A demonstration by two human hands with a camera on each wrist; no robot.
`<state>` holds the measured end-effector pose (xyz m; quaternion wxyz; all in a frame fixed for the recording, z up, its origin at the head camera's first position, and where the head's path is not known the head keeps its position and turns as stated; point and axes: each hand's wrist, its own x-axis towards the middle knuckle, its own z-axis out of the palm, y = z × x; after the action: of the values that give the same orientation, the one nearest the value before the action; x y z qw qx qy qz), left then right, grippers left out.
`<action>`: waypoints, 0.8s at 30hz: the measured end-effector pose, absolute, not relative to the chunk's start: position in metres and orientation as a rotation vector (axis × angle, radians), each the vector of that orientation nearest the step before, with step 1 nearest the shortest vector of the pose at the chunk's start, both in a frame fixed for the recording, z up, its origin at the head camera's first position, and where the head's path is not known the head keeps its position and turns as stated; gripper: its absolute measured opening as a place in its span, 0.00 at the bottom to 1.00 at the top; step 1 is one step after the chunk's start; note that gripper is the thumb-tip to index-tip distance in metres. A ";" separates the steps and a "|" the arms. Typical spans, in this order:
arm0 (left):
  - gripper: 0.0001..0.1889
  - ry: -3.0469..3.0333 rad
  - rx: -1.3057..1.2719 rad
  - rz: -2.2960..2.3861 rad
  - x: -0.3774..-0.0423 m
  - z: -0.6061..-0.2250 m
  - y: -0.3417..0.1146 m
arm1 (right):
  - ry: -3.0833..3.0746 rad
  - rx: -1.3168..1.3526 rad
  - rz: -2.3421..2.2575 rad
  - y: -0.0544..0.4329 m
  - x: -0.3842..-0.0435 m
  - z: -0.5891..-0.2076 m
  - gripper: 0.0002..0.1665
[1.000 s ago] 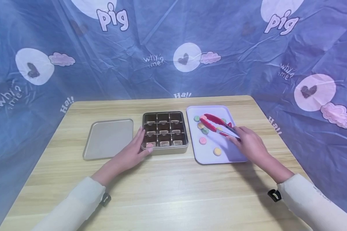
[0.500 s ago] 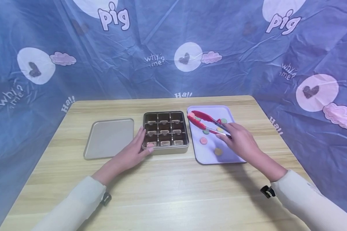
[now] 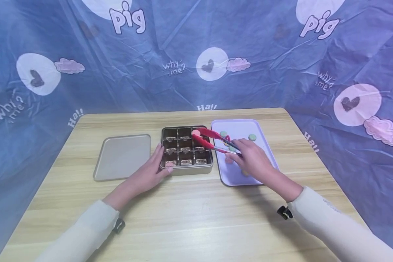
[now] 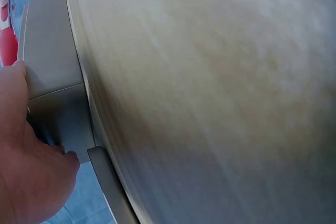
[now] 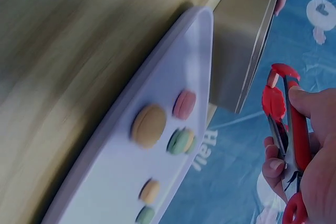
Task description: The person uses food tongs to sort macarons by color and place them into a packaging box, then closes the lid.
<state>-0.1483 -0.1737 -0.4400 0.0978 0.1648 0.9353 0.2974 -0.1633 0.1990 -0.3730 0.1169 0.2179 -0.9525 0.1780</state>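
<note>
My right hand (image 3: 257, 162) grips red-tipped metal tongs (image 3: 207, 132), whose tips pinch a pink macaron (image 3: 195, 133). The macaron hangs over the back right compartment of an open brown box (image 3: 191, 170); the head view does not show whether it touches the divider. Another pink macaron (image 3: 169, 164) lies in the box's front left compartment. My left hand (image 3: 147, 174) rests on that front left corner, fingers extended along the side and thumb against the front wall. In the right wrist view, the pinched macaron (image 5: 272, 78) shows between the tong tips.
A lilac tray (image 3: 237, 124) stands right of the box, holding several pink, green and yellow-brown macarons, some hidden beneath my right hand and the tongs. Left of the box lies a flat square lid (image 3: 122, 156). A blue printed cloth (image 3: 183, 91) hangs behind the wooden table.
My right hand has carried the tongs and pink macaron leftward, from over the tray to over the box's back right compartment. My left hand has stayed at the box corner.
</note>
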 end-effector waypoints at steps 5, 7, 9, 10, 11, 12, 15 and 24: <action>0.51 2.772 0.475 0.877 -0.147 -0.438 -0.174 | -2.732 0.738 0.493 0.176 -0.163 -0.377 0.25; 0.51 2.773 0.477 0.875 -0.146 -0.437 -0.175 | -2.692 0.786 0.475 0.167 -0.162 -0.379 0.25; 0.51 2.772 0.471 0.874 -0.145 -0.436 -0.176 | -2.680 0.823 0.467 0.158 -0.162 -0.380 0.24; 0.51 2.773 0.468 0.875 -0.145 -0.436 -0.176 | -2.684 0.836 0.464 0.155 -0.161 -0.380 0.25; 0.51 2.773 0.468 0.875 -0.145 -0.436 -0.176 | -2.690 0.845 0.461 0.151 -0.161 -0.380 0.26; 0.51 2.771 0.466 0.876 -0.145 -0.436 -0.176 | -2.698 0.853 0.460 0.148 -0.161 -0.380 0.27; 0.51 2.770 0.461 0.881 -0.144 -0.437 -0.177 | -2.725 0.863 0.458 0.141 -0.161 -0.380 0.30; 0.51 2.780 0.478 0.862 -0.148 -0.440 -0.176 | -2.774 0.849 0.440 0.134 -0.162 -0.381 0.31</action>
<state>-0.1481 -0.1755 -0.4400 0.0960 0.1612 0.9382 0.2908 -0.1619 0.1337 -0.3805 0.1036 0.2877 -0.9403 0.1492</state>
